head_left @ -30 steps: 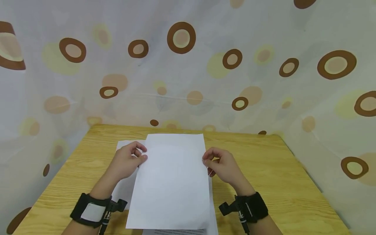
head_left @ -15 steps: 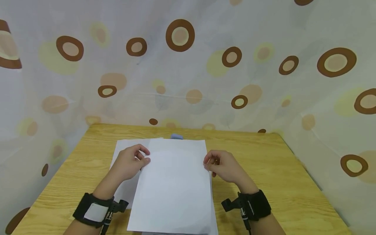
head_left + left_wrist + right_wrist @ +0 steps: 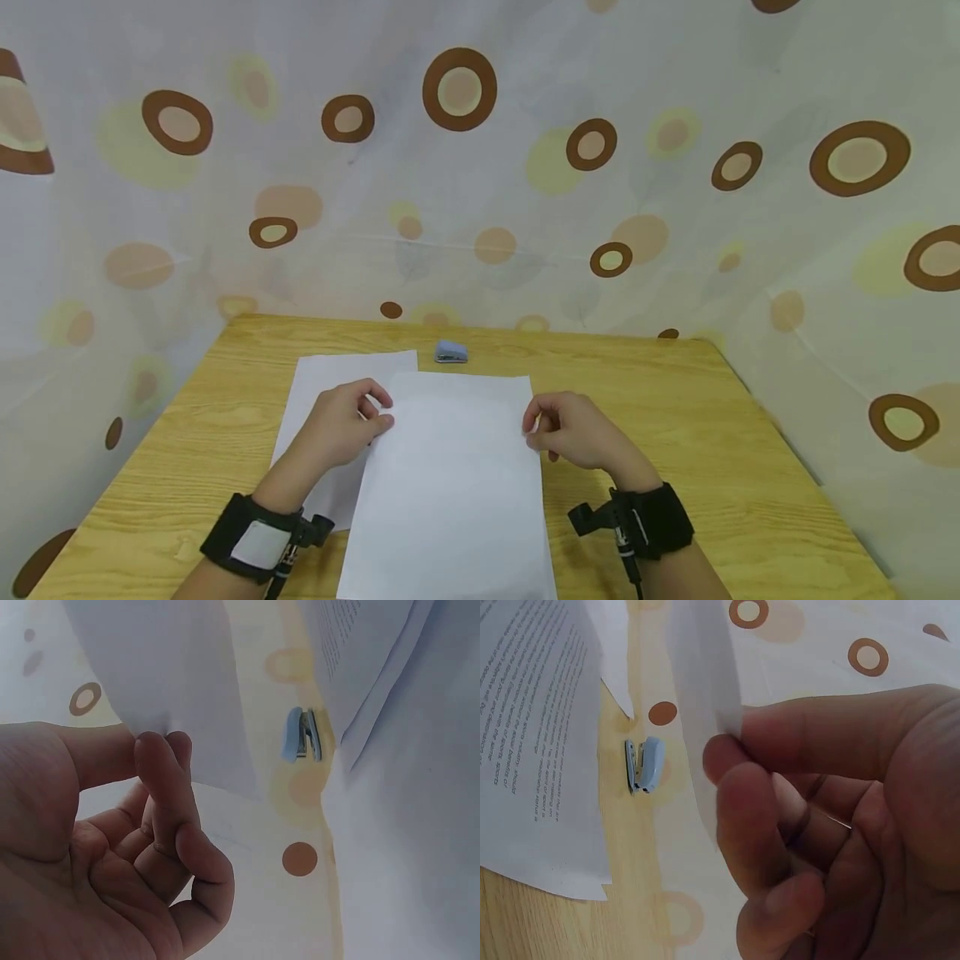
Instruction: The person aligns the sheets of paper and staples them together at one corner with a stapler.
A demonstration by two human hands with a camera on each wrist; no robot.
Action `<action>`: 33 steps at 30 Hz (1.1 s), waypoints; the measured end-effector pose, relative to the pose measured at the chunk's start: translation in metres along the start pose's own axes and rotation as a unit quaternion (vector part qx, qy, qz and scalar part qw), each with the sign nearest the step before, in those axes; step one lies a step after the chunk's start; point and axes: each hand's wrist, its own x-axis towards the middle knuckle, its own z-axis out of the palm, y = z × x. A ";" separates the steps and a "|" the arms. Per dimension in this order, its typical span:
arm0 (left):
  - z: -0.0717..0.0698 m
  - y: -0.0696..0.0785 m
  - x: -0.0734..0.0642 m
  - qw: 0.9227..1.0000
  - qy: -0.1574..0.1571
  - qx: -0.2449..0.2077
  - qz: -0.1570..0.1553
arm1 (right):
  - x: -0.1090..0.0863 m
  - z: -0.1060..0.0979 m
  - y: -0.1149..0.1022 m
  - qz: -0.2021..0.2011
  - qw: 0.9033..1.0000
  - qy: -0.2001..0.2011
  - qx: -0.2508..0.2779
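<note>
Between my two hands a blank white sheet of paper is held up over the table. My left hand pinches its left edge between thumb and index finger, and my right hand pinches the right edge the same way. Both wrist views show the sheet's edge caught at the fingertips, the other fingers curled loosely. Below it lies a printed sheet, seen in the right wrist view and mostly covered in the head view. Another white sheet lies on the table at the left, partly behind my left hand.
A small light-blue stapler lies on the wooden table just beyond the papers. Behind and on both sides hangs a patterned curtain. Each wrist carries a black strap with a camera.
Both hands have lowered the held sheet and drawn it toward me, slightly to the right. The stapler, hidden behind it a second ago, now shows fully.
</note>
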 end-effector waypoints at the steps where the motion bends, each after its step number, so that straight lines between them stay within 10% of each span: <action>1: 0.001 0.000 0.000 1.000 0.000 0.002 0.000 | 0.000 0.000 0.000 0.002 1.000 -0.001 -0.002; 33: 0.030 -0.008 -0.002 0.991 -0.062 0.115 -0.003 | 0.007 0.018 0.016 0.083 0.995 -0.050 -0.037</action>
